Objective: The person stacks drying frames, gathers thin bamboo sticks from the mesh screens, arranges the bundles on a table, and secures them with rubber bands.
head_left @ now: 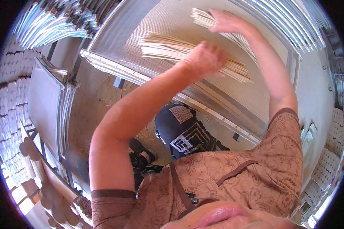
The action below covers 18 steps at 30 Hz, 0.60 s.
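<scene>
Nearest the camera: brown patterned shirt [233, 179] with dark trim, both bare forearms rising from it toward the work. Below, between the arms, a dark patterned garment [181, 131] and straw-littered floor [99, 95]. Left hand [204, 57] is clenched around a bundle of thin pale sticks [168, 47], gripped near one end; the free ends fan out to the left, and more of the bundle runs out to the right past the fist. The bundle lies low over a wide flat tray [164, 23] lined with a ribbed pale sheet; whether it touches the sheet cannot be told. Right hand [225, 21] is farther along the tray, fingers [214, 13] bent down over a second bunch of sticks [202, 17] that spreads toward the upper left; it looks like a loose press or rake rather than a full grasp, though the underside is hidden. Judgement on the step in hand, spreading sticks over the tray: keep the left grip firm but near the end so sticks slide free evenly, sweep with the right hand flat to avoid crossing or snapping them, and keep both bunches inside the metal frame [202, 105]. Farther off: stacked trays [49, 99] at left, racks of more trays [53, 23] at upper left and upper right.
</scene>
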Tool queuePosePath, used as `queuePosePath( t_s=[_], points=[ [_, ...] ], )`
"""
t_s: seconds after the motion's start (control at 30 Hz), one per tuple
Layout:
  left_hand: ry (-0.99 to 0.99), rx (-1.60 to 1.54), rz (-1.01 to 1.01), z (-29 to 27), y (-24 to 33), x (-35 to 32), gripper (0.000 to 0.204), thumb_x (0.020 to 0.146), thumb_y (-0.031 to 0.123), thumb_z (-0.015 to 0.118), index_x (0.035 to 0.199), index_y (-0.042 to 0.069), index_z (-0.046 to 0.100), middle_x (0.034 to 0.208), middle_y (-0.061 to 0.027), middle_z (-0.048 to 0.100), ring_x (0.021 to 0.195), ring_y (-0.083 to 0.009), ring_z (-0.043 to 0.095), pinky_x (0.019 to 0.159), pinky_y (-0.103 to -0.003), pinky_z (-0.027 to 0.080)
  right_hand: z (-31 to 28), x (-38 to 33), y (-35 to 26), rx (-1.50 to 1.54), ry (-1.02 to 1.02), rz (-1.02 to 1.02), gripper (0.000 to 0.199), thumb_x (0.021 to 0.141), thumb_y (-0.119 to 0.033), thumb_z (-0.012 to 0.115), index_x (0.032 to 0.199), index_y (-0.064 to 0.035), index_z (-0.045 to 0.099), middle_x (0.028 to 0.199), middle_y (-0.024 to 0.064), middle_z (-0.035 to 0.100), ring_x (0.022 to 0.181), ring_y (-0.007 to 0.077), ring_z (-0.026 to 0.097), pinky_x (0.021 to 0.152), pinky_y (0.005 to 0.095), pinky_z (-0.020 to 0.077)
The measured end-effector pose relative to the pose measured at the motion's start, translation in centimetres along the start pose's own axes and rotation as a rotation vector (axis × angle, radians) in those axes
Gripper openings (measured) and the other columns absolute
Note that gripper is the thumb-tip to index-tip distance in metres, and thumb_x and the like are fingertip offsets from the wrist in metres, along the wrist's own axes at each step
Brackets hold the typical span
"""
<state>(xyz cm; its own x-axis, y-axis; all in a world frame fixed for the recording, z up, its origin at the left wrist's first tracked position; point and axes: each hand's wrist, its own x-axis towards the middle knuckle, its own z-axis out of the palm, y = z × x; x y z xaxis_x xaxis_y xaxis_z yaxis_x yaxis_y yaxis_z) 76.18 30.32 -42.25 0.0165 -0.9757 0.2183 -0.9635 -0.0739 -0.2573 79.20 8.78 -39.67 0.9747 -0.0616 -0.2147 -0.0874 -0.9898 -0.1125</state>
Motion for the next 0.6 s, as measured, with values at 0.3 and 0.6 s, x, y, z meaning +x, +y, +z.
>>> queuePosePath(
  t_s=[0.3,0.6],
  points=[
    [0.095,-0.135,-0.018,-0.3,1.7,-0.9,0.08,0.08,0.061,0.062,0.135,0.004,0.049,0.128,-0.0136,0.053,0.123,-0.0286,0.049,0.103,-0.042,0.04,0.6,0.2,-5.6,0.334,0.143,-0.117,0.077,0.088,-0.062,0.058,0.143,-0.0087,0.047,0.136,0.0172,0.057,0.124,0.0341,0.055,0.107,0.0415,0.0417],
    [0.251,-0.358,-0.149,0.0,2.0,-2.8,0.098,0.07,0.057,0.07,0.148,0.008,0.036,0.145,-0.014,0.044,0.136,-0.0315,0.041,0.114,-0.048,0.03,7.6,-13.9,10.4,0.856,0.843,0.41,0.084,0.095,-0.073,0.022,0.148,-0.0112,0.042,0.153,0.0158,0.038,0.145,0.0294,0.03,0.12,0.0428,0.0188]
  ],
)
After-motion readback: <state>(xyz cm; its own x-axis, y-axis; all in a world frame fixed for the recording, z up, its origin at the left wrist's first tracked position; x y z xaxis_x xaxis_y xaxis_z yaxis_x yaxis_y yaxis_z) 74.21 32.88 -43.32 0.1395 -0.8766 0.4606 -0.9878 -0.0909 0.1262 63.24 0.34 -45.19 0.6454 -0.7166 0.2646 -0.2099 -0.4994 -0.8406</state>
